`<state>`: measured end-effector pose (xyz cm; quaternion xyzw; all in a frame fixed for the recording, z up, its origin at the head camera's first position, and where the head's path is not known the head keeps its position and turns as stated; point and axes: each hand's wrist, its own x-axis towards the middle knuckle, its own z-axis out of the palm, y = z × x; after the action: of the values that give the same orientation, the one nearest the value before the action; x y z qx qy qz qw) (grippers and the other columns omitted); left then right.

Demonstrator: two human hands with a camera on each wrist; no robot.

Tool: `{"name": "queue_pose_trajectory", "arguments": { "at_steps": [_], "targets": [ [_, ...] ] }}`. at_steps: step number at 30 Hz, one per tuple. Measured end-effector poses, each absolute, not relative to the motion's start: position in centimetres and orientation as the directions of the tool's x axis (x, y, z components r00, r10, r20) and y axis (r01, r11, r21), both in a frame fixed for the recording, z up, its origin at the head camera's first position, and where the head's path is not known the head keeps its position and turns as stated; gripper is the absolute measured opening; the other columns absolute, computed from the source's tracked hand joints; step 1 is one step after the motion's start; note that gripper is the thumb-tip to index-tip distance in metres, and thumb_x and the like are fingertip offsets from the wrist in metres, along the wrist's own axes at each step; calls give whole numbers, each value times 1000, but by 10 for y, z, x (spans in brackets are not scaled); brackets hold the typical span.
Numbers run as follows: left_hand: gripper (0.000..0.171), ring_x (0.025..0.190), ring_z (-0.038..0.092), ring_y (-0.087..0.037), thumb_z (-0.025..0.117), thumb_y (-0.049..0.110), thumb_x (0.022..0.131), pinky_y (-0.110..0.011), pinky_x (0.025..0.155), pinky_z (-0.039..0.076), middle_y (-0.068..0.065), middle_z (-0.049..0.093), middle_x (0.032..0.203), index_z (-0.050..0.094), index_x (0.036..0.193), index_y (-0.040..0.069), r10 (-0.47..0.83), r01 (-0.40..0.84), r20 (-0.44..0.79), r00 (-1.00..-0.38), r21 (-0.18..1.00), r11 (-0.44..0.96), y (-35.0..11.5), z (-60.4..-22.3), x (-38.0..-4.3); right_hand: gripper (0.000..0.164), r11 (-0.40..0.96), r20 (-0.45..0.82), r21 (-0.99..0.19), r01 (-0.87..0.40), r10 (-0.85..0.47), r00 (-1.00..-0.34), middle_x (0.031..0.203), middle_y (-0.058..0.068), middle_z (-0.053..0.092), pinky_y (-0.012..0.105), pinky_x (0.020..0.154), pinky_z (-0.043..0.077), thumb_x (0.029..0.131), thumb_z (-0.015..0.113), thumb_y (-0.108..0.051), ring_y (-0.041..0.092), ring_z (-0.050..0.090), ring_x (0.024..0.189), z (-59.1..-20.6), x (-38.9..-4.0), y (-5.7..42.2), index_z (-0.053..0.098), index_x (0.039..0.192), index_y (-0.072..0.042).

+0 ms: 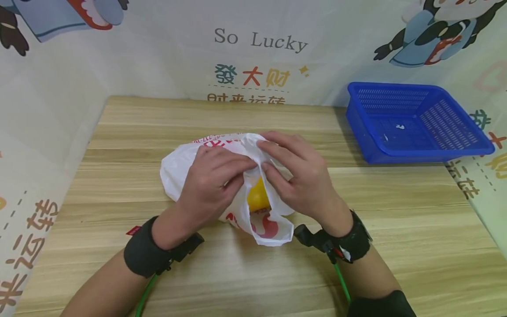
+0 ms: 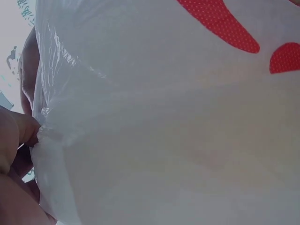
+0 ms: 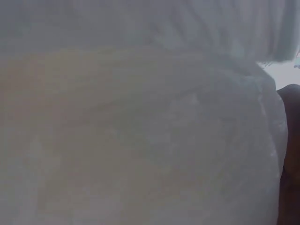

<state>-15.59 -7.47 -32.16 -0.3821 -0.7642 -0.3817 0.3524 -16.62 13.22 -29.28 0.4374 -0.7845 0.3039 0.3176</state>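
A white plastic bag point(image 1: 178, 169) with red print lies on the wooden table, its mouth partly parted toward the person. Inside the opening shows something smooth and yellow point(image 1: 258, 197); most of it is hidden by the bag. On the left side of the mouth, my left hand point(image 1: 211, 182) pinches the bag's edge between thumb and fingers. My right hand point(image 1: 303, 174) holds the opposite edge, fingers bent over the plastic. In the left wrist view the bag point(image 2: 154, 117) fills most of the picture, with fingertips gripping its edge. Pale plastic point(image 3: 140, 131) covers nearly all of the right wrist view.
A blue plastic basket point(image 1: 428, 152) stands at the back right of the table point(image 1: 130, 281), with small white scraps on its bottom. Behind the table hangs a printed backdrop point(image 1: 158, 53). Green cables point(image 1: 342, 284) run from both wrist cameras.
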Motion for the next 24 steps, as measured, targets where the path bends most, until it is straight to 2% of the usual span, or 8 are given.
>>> {"name": "queue_pose_trajectory", "arguments": {
  "at_steps": [5, 15, 17, 20, 22, 24],
  "targets": [
    [15, 84, 67, -30, 71, -8, 85, -43, 72, 43, -11, 76, 89, 76, 96, 0, 305, 851, 838, -452, 303, 430, -76, -320, -156, 36, 449, 735, -178, -876, -531, -422, 123, 22, 67, 39, 74, 53, 85, 75, -6, 35, 63, 95, -293, -166, 133, 71, 118, 6],
    [12, 84, 64, -30, 70, -10, 83, -42, 73, 43, -12, 73, 87, 71, 92, -2, 288, 834, 829, -480, 329, 443, -78, -319, -155, 36, 502, 692, -132, -855, -571, -442, 118, 18, 70, 41, 80, 55, 88, 76, -17, 33, 64, 97, -295, -166, 132, 71, 118, 3],
    [12, 84, 63, -30, 69, -11, 83, -41, 73, 43, -12, 73, 87, 70, 91, -3, 286, 833, 829, -481, 330, 445, -78, -319, -155, 35, 499, 692, -131, -857, -573, -440, 116, 17, 70, 41, 78, 55, 95, 70, -25, 33, 64, 96, -295, -166, 132, 71, 117, 2],
    [12, 85, 62, -29, 68, -10, 83, -41, 73, 42, -12, 72, 87, 70, 91, -2, 288, 834, 828, -480, 330, 442, -78, -319, -155, 47, 492, 699, -127, -861, -572, -430, 114, 18, 71, 42, 78, 55, 103, 56, -40, 32, 65, 95, -296, -166, 132, 72, 116, 3],
    [12, 85, 63, -30, 69, -10, 83, -41, 73, 42, -12, 72, 87, 70, 92, -2, 290, 835, 829, -478, 327, 442, -78, -319, -155, 58, 489, 703, -126, -863, -570, -425, 114, 18, 71, 42, 79, 55, 106, 45, -48, 32, 66, 96, -296, -167, 132, 72, 116, 2],
    [12, 85, 63, -30, 70, -10, 82, -42, 74, 43, -12, 72, 87, 70, 92, -2, 291, 837, 830, -476, 326, 440, -78, -318, -154, 60, 487, 706, -124, -865, -569, -421, 114, 19, 71, 43, 79, 55, 105, 45, -50, 33, 66, 96, -296, -167, 132, 71, 116, 3]
  ]
}}
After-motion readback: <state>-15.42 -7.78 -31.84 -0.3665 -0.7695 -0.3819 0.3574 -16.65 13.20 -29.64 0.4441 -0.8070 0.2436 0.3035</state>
